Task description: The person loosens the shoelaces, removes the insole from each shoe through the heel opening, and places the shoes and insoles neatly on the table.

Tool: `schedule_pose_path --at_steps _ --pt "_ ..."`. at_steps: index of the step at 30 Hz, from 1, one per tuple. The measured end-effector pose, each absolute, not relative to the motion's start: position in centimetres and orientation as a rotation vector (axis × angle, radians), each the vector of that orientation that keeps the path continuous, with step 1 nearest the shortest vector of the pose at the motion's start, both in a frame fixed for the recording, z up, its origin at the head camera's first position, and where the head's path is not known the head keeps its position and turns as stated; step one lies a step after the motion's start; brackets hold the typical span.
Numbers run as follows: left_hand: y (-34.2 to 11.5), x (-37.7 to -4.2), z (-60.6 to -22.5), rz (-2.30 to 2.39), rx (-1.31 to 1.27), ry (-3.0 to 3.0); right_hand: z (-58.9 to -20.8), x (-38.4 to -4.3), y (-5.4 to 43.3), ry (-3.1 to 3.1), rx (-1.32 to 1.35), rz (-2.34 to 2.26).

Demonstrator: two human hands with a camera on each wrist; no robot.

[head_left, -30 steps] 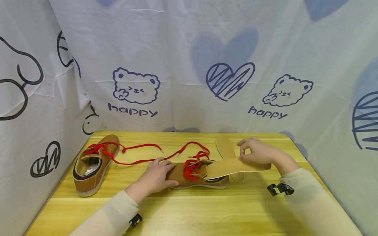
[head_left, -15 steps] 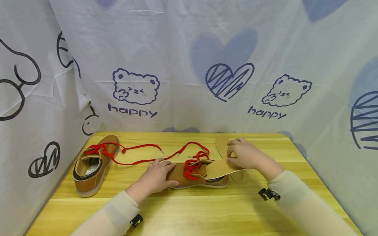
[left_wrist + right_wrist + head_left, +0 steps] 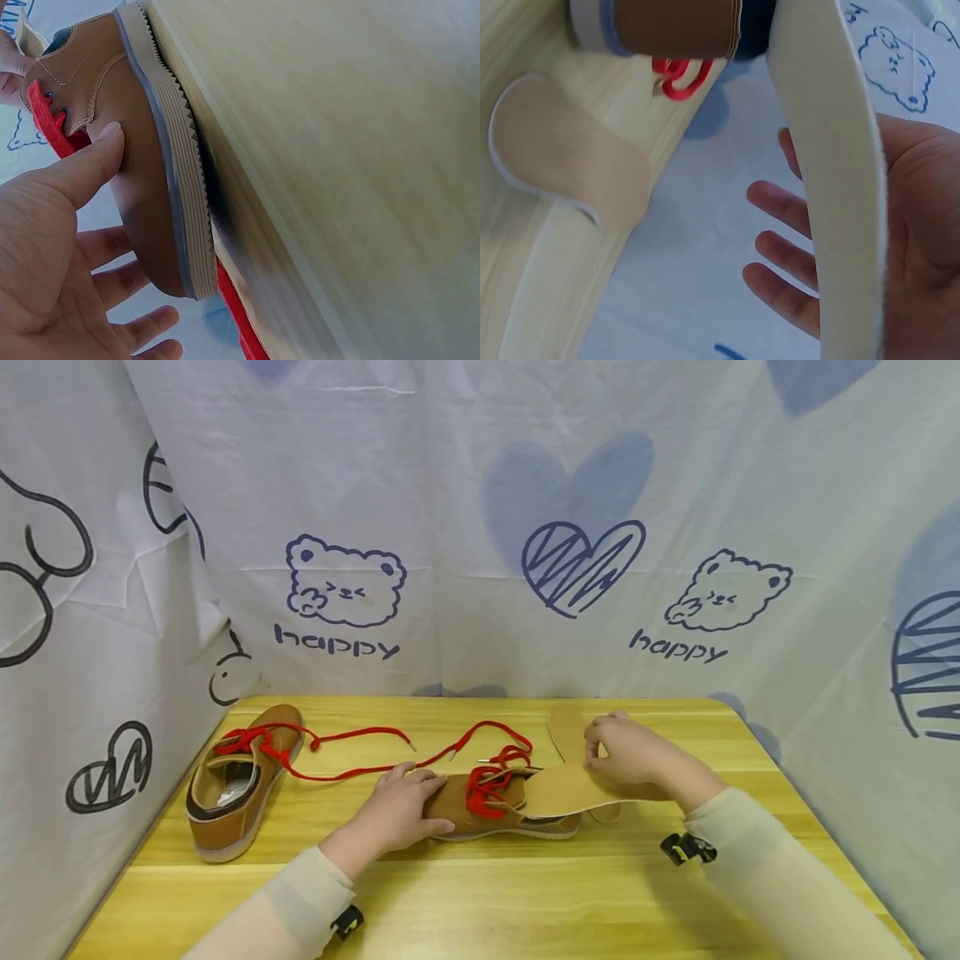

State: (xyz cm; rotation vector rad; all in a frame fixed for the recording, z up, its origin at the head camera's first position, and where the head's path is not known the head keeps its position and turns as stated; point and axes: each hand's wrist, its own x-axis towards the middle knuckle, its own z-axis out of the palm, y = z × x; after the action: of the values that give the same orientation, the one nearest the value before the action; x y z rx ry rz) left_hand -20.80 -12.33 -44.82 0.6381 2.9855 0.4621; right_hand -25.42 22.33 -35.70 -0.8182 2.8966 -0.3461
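In the head view, a brown shoe (image 3: 450,802) with red laces lies on the table, toe to the left. My left hand (image 3: 397,810) grips its toe, thumb on the near side and fingers over the far side; the left wrist view shows the thumb pressed on the brown upper (image 3: 139,187). A tan insole (image 3: 562,789) sticks out of the shoe's opening to the right, its front part hidden inside. My right hand (image 3: 637,756) pinches the insole's far edge. From the right wrist, the insole's pale underside (image 3: 836,187) crosses in front of the hand.
A second brown shoe (image 3: 225,793) with red laces (image 3: 352,770) stands at the table's left. Another tan insole (image 3: 567,731) lies on the table (image 3: 480,902) behind and partly under the held one. A printed cloth (image 3: 465,485) hangs along the back and sides.
My right hand has moved left along the insole, then slightly back right. The insole's outer end now sits a little further left than at first. The left hand and shoe stay put.
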Motion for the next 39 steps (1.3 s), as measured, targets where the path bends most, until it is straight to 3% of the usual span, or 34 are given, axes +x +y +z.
schedule_pose_path --at_steps 5,12,22,39 --pt "-12.3 -20.7 -44.8 0.476 0.637 2.983 -35.4 -25.5 24.0 2.889 -0.719 -0.38" --pt "-12.3 -21.0 -44.9 0.485 0.644 2.987 -35.1 -26.5 26.3 2.855 -0.854 -0.415" --pt "-12.4 -21.0 -44.9 0.489 0.643 2.983 -34.6 -26.7 27.8 2.847 -0.782 -0.609" --pt "-12.4 -21.0 -45.1 0.492 0.645 2.991 -36.6 -28.9 30.6 3.063 -0.367 -0.753"
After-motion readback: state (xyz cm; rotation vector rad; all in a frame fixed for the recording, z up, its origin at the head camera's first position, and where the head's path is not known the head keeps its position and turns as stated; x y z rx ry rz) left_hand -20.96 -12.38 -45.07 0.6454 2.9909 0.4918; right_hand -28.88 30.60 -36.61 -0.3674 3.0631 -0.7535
